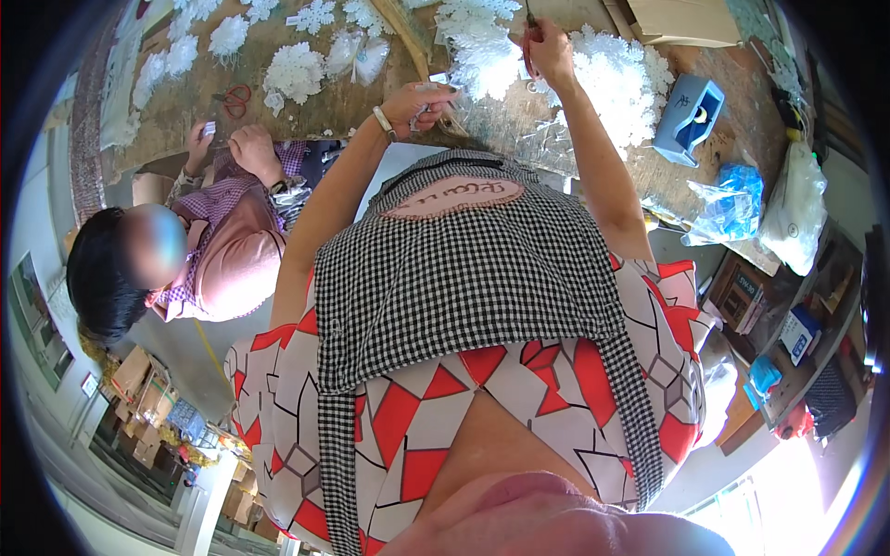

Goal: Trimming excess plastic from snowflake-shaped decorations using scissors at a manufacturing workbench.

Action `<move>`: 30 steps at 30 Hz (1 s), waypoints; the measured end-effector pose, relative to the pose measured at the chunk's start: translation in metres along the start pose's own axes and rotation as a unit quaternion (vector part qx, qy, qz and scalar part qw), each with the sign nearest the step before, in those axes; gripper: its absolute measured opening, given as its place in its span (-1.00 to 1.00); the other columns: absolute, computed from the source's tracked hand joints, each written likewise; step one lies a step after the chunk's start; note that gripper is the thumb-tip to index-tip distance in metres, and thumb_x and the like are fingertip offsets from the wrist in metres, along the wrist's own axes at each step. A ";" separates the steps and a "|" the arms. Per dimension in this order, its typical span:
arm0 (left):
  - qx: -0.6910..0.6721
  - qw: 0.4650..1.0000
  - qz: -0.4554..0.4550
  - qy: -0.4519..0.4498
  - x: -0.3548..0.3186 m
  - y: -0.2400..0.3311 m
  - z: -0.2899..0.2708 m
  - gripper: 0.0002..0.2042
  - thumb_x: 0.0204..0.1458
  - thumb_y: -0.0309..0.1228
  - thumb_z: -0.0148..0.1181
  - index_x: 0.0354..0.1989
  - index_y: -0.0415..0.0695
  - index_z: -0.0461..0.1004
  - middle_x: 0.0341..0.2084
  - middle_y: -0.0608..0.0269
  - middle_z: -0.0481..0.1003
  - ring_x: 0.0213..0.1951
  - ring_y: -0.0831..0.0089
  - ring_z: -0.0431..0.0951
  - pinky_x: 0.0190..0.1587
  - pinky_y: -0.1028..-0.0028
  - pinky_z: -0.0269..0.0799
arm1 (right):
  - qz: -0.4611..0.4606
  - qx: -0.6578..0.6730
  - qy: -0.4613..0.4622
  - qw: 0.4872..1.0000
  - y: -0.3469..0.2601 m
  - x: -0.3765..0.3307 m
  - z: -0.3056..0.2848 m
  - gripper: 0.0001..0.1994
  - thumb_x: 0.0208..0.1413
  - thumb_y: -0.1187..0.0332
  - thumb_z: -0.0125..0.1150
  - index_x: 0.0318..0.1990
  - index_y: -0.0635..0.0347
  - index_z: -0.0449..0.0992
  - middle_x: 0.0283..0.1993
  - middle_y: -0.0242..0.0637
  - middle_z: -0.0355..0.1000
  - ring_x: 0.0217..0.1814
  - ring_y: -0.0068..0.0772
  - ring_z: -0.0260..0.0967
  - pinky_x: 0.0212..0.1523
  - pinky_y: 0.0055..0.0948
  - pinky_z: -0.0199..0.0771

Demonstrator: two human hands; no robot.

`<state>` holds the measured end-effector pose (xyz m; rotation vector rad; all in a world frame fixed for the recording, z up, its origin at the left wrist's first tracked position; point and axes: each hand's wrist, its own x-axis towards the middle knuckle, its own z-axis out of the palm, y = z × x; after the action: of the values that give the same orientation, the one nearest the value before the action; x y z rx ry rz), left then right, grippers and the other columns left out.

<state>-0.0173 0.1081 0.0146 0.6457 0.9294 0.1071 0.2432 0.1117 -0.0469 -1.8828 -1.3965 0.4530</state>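
My left hand [419,104], with a band on its wrist, is closed on a small white piece [436,88] over the wooden table's [593,153] near edge. My right hand [549,48] is farther out, gripping red-handled scissors [528,44] beside a heap of white snowflake ornaments [616,83]. More white snowflake ornaments [295,69] lie spread across the table to the left. A black-and-white checked apron over red-and-white clothing fills the middle of the view.
A co-worker in pink sits at the left, both hands [246,148] at the table edge. Red scissors [236,97] lie near them. A blue tape dispenser [691,116], plastic bags [737,208] and a cardboard box [686,18] are on the right.
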 end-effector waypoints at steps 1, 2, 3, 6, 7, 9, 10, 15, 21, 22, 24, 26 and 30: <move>-0.001 1.000 -0.002 -0.002 0.002 -0.003 -0.001 -0.84 0.01 -0.39 0.08 -0.27 -0.16 0.34 -0.79 0.54 0.13 -0.79 0.75 0.06 -0.78 0.71 -0.09 | 0.002 -0.002 -0.001 1.000 -0.005 -0.005 -0.007 -0.61 -0.11 0.19 0.26 -0.18 0.27 0.39 -0.47 -0.22 0.42 -0.44 -0.41 0.38 -0.39 -0.48 0.39; -0.004 1.000 0.002 0.008 0.003 -0.006 -0.005 -0.83 -0.01 -0.39 0.10 -0.28 -0.16 0.34 -0.78 0.54 0.15 -0.79 0.75 0.07 -0.78 0.71 -0.09 | 0.009 0.013 -0.057 0.998 -0.022 -0.014 -0.021 -0.61 -0.08 0.16 0.22 -0.18 0.27 0.40 -0.47 -0.18 0.42 -0.42 -0.36 0.39 -0.35 -0.46 0.40; -0.006 1.000 0.006 0.015 0.005 -0.009 -0.007 -0.83 -0.02 -0.39 0.11 -0.29 -0.16 0.33 -0.78 0.53 0.16 -0.78 0.75 0.08 -0.78 0.71 -0.10 | 0.017 0.027 -0.111 0.993 -0.040 -0.024 -0.039 -0.61 -0.05 0.13 0.18 -0.19 0.27 0.40 -0.47 -0.14 0.42 -0.40 -0.31 0.40 -0.32 -0.45 0.40; 0.001 0.999 0.002 0.035 -0.001 -0.010 -0.006 -0.82 -0.03 -0.40 0.12 -0.28 -0.17 0.34 -0.77 0.51 0.19 -0.78 0.75 0.09 -0.77 0.71 -0.09 | 0.024 0.141 -0.390 0.910 -0.060 -0.061 -0.053 -0.64 0.18 0.15 -0.23 -0.14 0.26 0.35 -0.48 -0.25 0.38 -0.35 -0.41 0.33 -0.30 -0.39 0.36; -0.002 0.999 0.000 0.035 -0.001 -0.012 -0.008 -0.82 -0.03 -0.40 0.12 -0.28 -0.17 0.34 -0.77 0.51 0.19 -0.78 0.75 0.09 -0.77 0.71 -0.09 | 0.205 0.272 -0.441 0.830 -0.070 -0.078 -0.058 -0.62 0.21 0.16 -0.35 -0.08 0.23 0.33 -0.37 -0.32 0.38 -0.41 -0.54 0.23 -0.36 -0.50 0.29; 0.005 1.000 0.006 0.017 0.002 -0.013 -0.008 -0.82 -0.08 -0.42 0.15 -0.31 -0.17 0.36 -0.73 0.48 0.26 -0.78 0.75 0.13 -0.78 0.71 -0.09 | 0.221 0.306 -0.489 0.786 -0.052 -0.098 -0.044 -0.67 0.21 0.20 -0.30 -0.10 0.20 0.34 -0.30 -0.38 0.36 -0.51 -0.63 0.15 -0.47 -0.62 0.23; 0.004 1.000 0.003 0.015 0.003 -0.013 -0.006 -0.82 -0.08 -0.42 0.15 -0.31 -0.17 0.36 -0.73 0.48 0.26 -0.78 0.75 0.13 -0.78 0.71 -0.09 | 0.219 0.320 -0.496 0.777 -0.049 -0.100 -0.036 -0.69 0.21 0.22 -0.29 -0.10 0.21 0.34 -0.32 -0.39 0.36 -0.53 -0.66 0.14 -0.50 -0.65 0.22; 0.072 0.997 -0.010 0.002 0.001 -0.012 -0.003 -0.86 -0.01 -0.37 0.07 -0.34 -0.15 0.37 -0.73 0.48 0.25 -0.76 0.76 0.12 -0.77 0.71 -0.08 | 0.201 0.297 -0.504 0.786 -0.051 -0.094 -0.022 -0.75 0.17 0.34 -0.22 -0.11 0.19 0.36 -0.50 -0.44 0.31 -0.60 -0.72 0.16 -0.63 -0.71 0.20; 0.075 0.997 -0.030 -0.007 0.002 -0.015 -0.005 -0.88 -0.02 -0.37 0.07 -0.36 -0.14 0.37 -0.71 0.49 0.26 -0.76 0.76 0.12 -0.77 0.73 -0.07 | 0.117 0.229 -0.478 0.840 -0.057 -0.094 -0.022 -0.76 0.14 0.37 -0.12 -0.12 0.16 0.45 -0.62 -0.44 0.33 -0.72 -0.72 0.14 -0.76 -0.70 0.14; 0.075 0.997 -0.029 -0.007 0.002 -0.016 -0.005 -0.88 -0.02 -0.37 0.07 -0.36 -0.14 0.37 -0.71 0.49 0.26 -0.76 0.76 0.12 -0.77 0.73 -0.07 | 0.093 0.210 -0.471 0.852 -0.061 -0.094 -0.026 -0.78 0.13 0.36 -0.08 -0.14 0.14 0.47 -0.65 -0.46 0.32 -0.74 -0.73 0.14 -0.78 -0.70 0.13; 0.065 0.998 -0.022 0.000 0.002 -0.017 -0.004 -0.89 -0.06 -0.39 0.12 -0.49 -0.15 0.41 -0.76 0.49 0.22 -0.78 0.74 0.09 -0.77 0.68 -0.10 | 0.106 0.215 -0.454 0.858 -0.051 -0.100 -0.020 -0.78 0.12 0.32 -0.04 -0.16 0.14 0.48 -0.66 -0.46 0.32 -0.74 -0.74 0.14 -0.79 -0.70 0.12; 0.062 0.998 -0.020 -0.005 0.001 -0.020 -0.005 -0.90 -0.06 -0.39 0.12 -0.47 -0.15 0.41 -0.76 0.49 0.22 -0.77 0.75 0.09 -0.77 0.69 -0.11 | 0.120 0.221 -0.437 0.864 -0.048 -0.105 -0.018 -0.78 0.11 0.28 0.00 -0.18 0.14 0.49 -0.67 -0.47 0.33 -0.75 -0.76 0.14 -0.80 -0.71 0.11; 0.065 0.997 -0.034 -0.005 -0.008 -0.022 -0.001 -0.91 -0.06 -0.41 0.12 -0.44 -0.15 0.40 -0.76 0.50 0.21 -0.77 0.77 0.10 -0.78 0.72 -0.11 | 0.050 0.172 -0.421 0.889 -0.040 -0.118 -0.026 -0.76 0.04 0.23 0.09 -0.23 0.17 0.50 -0.65 -0.44 0.36 -0.76 -0.78 0.13 -0.81 -0.72 0.08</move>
<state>-0.0270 0.0882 0.0077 0.7343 0.9535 -0.0179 0.1928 -0.0011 -0.0170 -1.5008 -1.5844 1.6019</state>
